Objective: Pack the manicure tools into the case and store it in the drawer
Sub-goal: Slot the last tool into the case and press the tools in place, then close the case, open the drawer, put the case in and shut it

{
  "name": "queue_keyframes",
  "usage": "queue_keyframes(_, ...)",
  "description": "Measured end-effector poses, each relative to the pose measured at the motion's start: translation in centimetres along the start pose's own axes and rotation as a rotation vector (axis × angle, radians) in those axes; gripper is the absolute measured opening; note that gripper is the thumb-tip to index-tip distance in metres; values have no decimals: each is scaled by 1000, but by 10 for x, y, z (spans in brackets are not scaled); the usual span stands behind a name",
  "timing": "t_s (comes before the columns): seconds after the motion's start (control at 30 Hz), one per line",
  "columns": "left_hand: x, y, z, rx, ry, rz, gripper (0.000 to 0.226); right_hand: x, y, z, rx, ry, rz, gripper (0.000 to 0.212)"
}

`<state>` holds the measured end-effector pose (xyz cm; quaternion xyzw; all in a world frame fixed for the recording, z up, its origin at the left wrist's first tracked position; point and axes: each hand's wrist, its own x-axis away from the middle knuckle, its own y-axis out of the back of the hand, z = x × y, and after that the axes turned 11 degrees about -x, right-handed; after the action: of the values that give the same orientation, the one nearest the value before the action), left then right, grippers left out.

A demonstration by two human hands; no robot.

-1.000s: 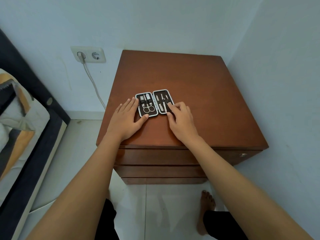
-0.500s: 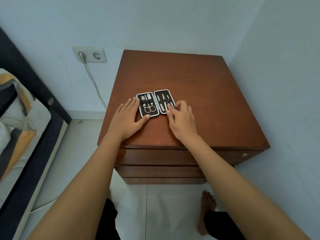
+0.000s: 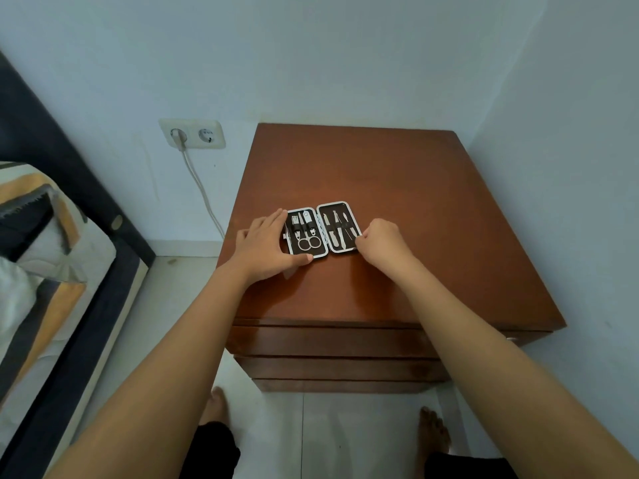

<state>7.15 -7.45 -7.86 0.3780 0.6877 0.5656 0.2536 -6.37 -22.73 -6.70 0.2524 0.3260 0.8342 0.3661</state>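
The manicure case (image 3: 323, 205) lies open flat on the brown nightstand (image 3: 380, 167), near its left front. Its left half carries scissors (image 3: 308, 243) and clippers, and its right half carries several slim metal tools (image 3: 340, 229), all sitting in their straps. My left hand (image 3: 262, 248) holds the left half, fingers along its left edge and thumb against its near edge. My right hand (image 3: 383, 243) is curled at the right half's outer edge, fingertips pinching the rim. The top drawer (image 3: 328, 340) is closed.
Two more closed drawers (image 3: 339, 369) sit below the top one, and a small knob (image 3: 511, 339) shows at the right. Walls stand close behind and to the right. A bed (image 3: 52, 271) is on the left, with a wall socket and cable (image 3: 193, 136). My bare feet are on the tiled floor.
My right hand left the lower part of the case's right half and curled onto its outer right edge. My left hand slid up against the left edge.
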Motion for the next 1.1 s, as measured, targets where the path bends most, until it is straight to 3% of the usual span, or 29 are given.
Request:
queue_keyframes(0.1,1,-1,-7,1,23,-11,109,-4,3,6,71,-47,19,14)
queue_keyframes(0.27,21,-12,-29,83,-22,-95,111,-8,26,6,142,-40,-11,28)
queue_keyframes(0.37,34,-23,-42,184,-85,-163,91,-1,45,2,69,54,-74,21)
queue_keyframes(0.5,41,-30,-57,332,-115,-209,55,16,64,-6,-45,372,-121,10)
queue_keyframes(0.6,39,-32,-65,402,-73,-264,41,32,67,-18,-51,532,-88,9)
queue_keyframes(0.7,37,-35,-68,445,-13,-300,40,45,60,-35,-49,591,-68,11)
queue_keyframes(0.83,37,-37,-68,437,-2,-322,51,53,42,-50,-10,537,-31,19)
queue_keyframes(0.93,39,-37,-70,463,29,-337,60,56,29,-52,-57,512,-106,20)
queue_keyframes(1.1,36,-39,-72,479,77,-377,53,54,16,-56,-109,497,-221,17)
